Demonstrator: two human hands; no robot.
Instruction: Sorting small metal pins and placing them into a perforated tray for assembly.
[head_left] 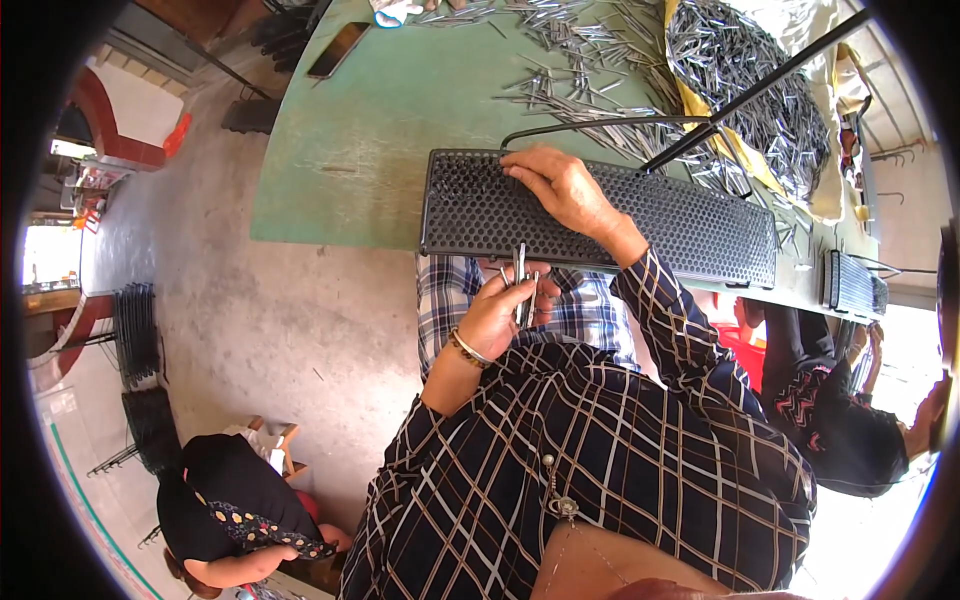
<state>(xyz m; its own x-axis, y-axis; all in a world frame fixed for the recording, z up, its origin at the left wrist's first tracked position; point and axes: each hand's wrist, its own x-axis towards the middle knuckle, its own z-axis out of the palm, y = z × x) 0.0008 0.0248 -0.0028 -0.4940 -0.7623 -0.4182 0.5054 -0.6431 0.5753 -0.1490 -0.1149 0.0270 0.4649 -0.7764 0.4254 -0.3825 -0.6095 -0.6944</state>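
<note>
A long black rack with rows of round holes (680, 228) rests at the front edge of the green table. Over its left half, my right hand (580, 198) has its thumb and fingers closed together at the holes near the far edge. Anything between those fingertips is too small to make out. Just below the rack's near edge, my left hand (487, 322) is closed around several thin metal rods (521, 268), which stick up past the fingers. Some holes at the rack's left end look filled with short dark pieces.
Loose metal rods (590, 85) lie spread over the far side of the green table (340, 185). A yellow-edged sack (745, 85) holds many more. A black bar (770, 88) slants up from the rack. A phone (340, 50) lies far left. People sit at lower left and right.
</note>
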